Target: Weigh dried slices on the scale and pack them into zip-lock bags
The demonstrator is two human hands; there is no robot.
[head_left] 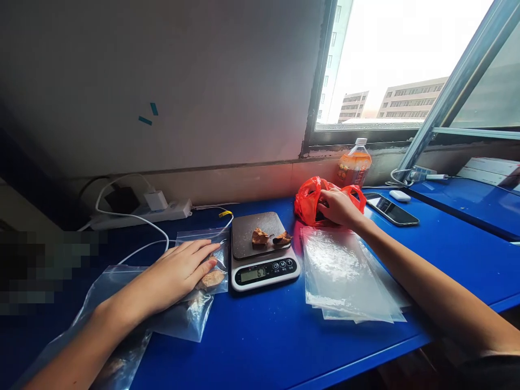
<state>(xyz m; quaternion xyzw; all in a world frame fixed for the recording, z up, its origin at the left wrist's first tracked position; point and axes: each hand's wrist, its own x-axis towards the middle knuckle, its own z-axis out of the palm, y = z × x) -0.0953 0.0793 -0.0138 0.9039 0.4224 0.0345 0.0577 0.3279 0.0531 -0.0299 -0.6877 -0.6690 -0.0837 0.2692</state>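
My left hand [189,267] lies flat with fingers stretched out on a clear zip bag [221,241] that holds a pale brown dried piece [213,279]. Beside it stands a kitchen scale [266,276], its display lit. Two curled brown dried pieces, one a dried piece [260,236] and the other a darker dried piece [281,238], rest on the scale's plate. My right hand [339,206] reaches into the mouth of a red plastic bag [307,200]; its fingertips are hidden inside, so what they touch cannot be seen.
Flat clear bags [341,271] lie stacked right of the scale. More filled zip bags [184,319] are under my left forearm. Behind stand a drink bottle [355,162] and a power strip [174,211] with cables. A phone [392,209] and white earbud case [400,195] lie right.
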